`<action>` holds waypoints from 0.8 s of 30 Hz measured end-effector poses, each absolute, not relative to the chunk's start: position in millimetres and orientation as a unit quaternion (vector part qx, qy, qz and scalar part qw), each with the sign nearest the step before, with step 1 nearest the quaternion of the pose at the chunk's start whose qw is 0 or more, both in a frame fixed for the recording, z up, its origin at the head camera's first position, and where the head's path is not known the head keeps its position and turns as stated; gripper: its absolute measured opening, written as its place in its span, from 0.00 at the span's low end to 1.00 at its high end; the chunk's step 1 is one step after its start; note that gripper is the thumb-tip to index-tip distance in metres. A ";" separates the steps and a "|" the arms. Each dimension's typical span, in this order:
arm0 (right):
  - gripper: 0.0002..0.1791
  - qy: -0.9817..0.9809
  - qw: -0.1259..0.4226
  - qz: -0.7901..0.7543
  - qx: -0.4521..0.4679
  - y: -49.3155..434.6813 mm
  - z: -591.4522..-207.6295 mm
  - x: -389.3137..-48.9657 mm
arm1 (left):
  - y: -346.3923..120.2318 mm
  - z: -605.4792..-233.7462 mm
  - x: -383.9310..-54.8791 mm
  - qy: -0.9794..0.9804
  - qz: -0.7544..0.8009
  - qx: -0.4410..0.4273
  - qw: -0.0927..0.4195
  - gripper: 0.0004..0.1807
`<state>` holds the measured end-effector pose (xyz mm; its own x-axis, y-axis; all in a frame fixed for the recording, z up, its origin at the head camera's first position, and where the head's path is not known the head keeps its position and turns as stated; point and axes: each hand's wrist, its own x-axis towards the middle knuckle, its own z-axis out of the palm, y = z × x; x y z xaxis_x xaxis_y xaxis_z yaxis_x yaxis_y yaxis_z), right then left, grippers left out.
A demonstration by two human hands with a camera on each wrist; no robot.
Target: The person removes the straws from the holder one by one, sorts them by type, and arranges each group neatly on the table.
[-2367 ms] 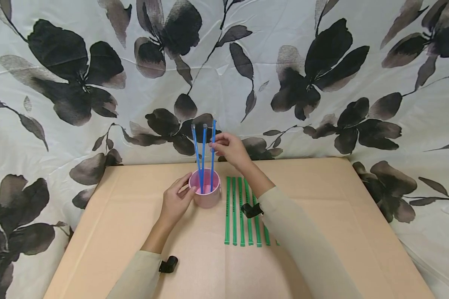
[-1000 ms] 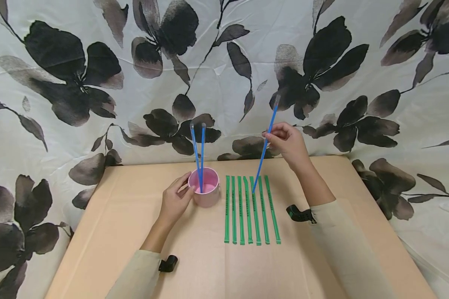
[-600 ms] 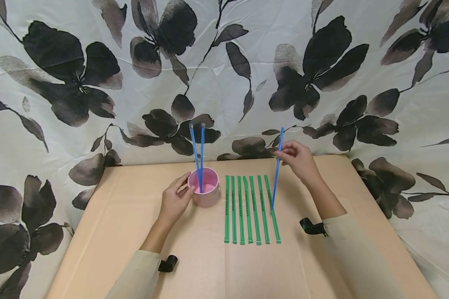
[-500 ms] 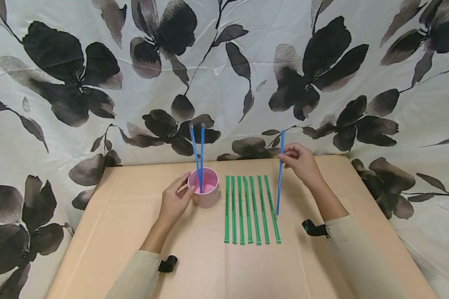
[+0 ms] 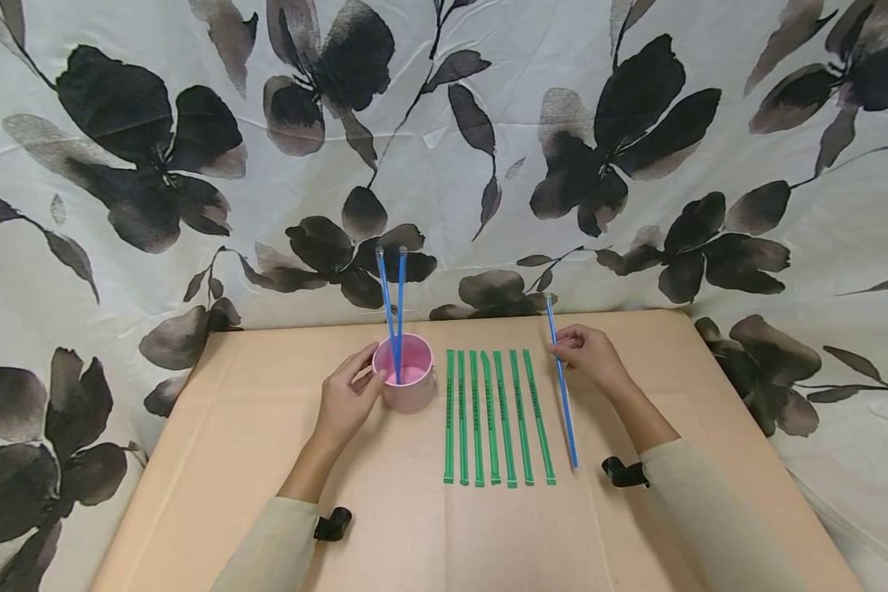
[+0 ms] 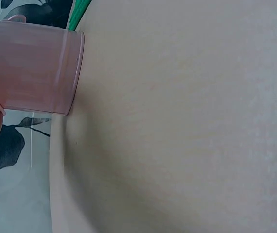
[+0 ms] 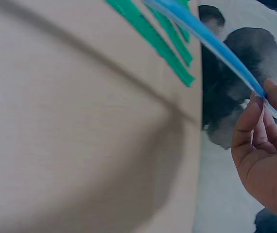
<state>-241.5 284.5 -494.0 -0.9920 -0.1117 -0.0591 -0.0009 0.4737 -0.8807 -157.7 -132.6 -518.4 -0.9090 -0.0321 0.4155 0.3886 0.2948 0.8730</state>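
My left hand [image 5: 349, 399] holds the side of a small pink cup [image 5: 409, 396], thumb and fingers at its rim. Two blue straws [image 5: 401, 304] stand in the cup, leaning close together. My right hand [image 5: 590, 355] pinches another blue straw [image 5: 566, 395] between thumb and fingertips near its upper part. In the right wrist view this straw [image 7: 211, 43] has a clear, wrapper-like end by the fingers. It slants over the table, just right of a row of several flat green strips [image 5: 492, 419] with dark print. The left wrist view shows the cup [image 6: 26, 65] upright on the tabletop.
The tan tabletop [image 5: 385, 526] narrows toward its back edge. Behind and around it hangs a white cloth [image 5: 444, 164] with dark flowers. Black wrist cameras sit at the left sleeve [image 5: 333, 524] and the right sleeve [image 5: 625, 473].
My right hand has lifted one blue straw out of the cup, carried it right past the green strips and lowered it, its lower end coming nearer me. My left hand stays on the cup.
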 end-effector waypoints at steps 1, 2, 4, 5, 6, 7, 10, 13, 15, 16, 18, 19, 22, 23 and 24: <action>0.17 0.859 0.060 -0.508 -0.029 284.1 -496.8 -239.2 | -134.0 -518.5 -157.0 -0.784 -0.584 -0.115 0.178 0.26; 0.17 0.860 0.065 -0.506 -0.026 283.7 -499.8 -237.0 | -135.2 -518.2 -156.2 -0.784 -0.585 -0.117 0.175 0.26; 0.17 0.863 0.079 -0.499 -0.018 283.0 -505.2 -233.1 | -137.0 -516.8 -154.0 -0.785 -0.585 -0.118 0.167 0.27; 0.18 0.863 0.086 -0.497 -0.014 282.6 -507.4 -231.1 | -137.8 -516.0 -152.9 -0.786 -0.584 -0.117 0.162 0.27; 0.18 0.863 0.094 -0.496 -0.008 282.2 -509.7 -229.1 | -138.4 -515.3 -151.7 -0.788 -0.583 -0.116 0.159 0.27; 0.18 0.864 0.099 -0.493 -0.003 281.7 -511.5 -226.8 | -139.2 -514.7 -150.6 -0.790 -0.582 -0.116 0.156 0.27; 0.19 0.865 0.112 -0.489 0.013 280.1 -516.0 -220.6 | -141.2 -513.1 -148.2 -0.791 -0.581 -0.117 0.153 0.27; 0.17 0.867 0.117 -0.484 0.019 277.8 -519.5 -215.5 | -142.9 -511.4 -146.9 -0.789 -0.582 -0.122 0.154 0.27; 0.16 0.871 0.120 -0.477 0.023 275.9 -521.9 -211.8 | -143.9 -510.4 -146.0 -0.788 -0.583 -0.124 0.155 0.26; 0.15 0.873 0.122 -0.471 0.025 274.8 -522.9 -209.9 | -144.3 -510.1 -145.7 -0.788 -0.583 -0.126 0.155 0.26; 0.14 0.877 0.126 -0.463 0.027 272.6 -524.4 -206.1 | -145.2 -509.6 -145.1 -0.787 -0.584 -0.127 0.153 0.26; 0.14 0.880 0.128 -0.457 0.027 271.3 -524.9 -204.2 | -145.6 -509.4 -144.8 -0.787 -0.585 -0.127 0.151 0.26; 0.12 0.888 0.129 -0.441 0.023 268.3 -525.5 -200.5 | -146.6 -509.2 -144.3 -0.787 -0.585 -0.130 0.148 0.26; 0.12 0.891 0.130 -0.435 0.018 267.6 -525.4 -200.4 | -146.6 -509.2 -144.5 -0.788 -0.584 -0.129 0.147 0.26; 0.12 0.893 0.131 -0.429 0.015 267.0 -525.3 -200.4 | -146.5 -509.1 -144.7 -0.788 -0.583 -0.129 0.147 0.26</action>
